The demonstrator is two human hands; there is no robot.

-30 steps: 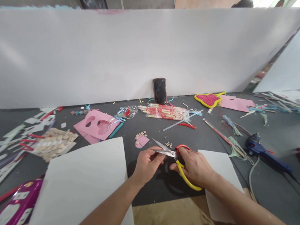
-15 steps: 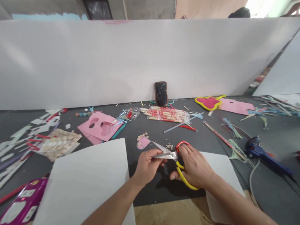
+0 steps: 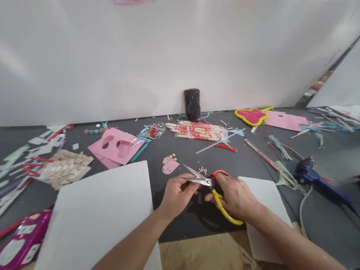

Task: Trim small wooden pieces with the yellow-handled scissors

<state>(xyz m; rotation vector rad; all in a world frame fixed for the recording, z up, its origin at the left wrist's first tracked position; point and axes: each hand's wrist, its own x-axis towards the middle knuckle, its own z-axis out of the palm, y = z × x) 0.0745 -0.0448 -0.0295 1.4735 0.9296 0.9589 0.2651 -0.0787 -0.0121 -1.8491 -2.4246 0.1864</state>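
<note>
My right hand (image 3: 235, 194) grips a pair of scissors (image 3: 207, 182) with one red and one yellow handle loop. The blades stand partly apart and point left. My left hand (image 3: 179, 194) is closed in a pinch at the lower blade; whatever lies between its fingertips is too small and hidden to name. Just beyond the blades lies a small pink cutout (image 3: 170, 165) with tiny wooden pieces along its upper edge. A little heap of similar pale pieces (image 3: 202, 170) rests on the dark table beside the scissors.
White boards (image 3: 106, 219) lie either side. A phone (image 3: 192, 105) leans against the white partition (image 3: 126, 62). Behind my hands are a bundle of sticks (image 3: 198, 131) and pink sheets (image 3: 116, 146). A blue glue gun (image 3: 320, 181) with a cord lies right, a purple device (image 3: 22, 239) left.
The view has tipped downward. My right thumb has moved up towards the fingers, and the scissor blades are slightly closer together. The left hand keeps its pinch by the blade.
</note>
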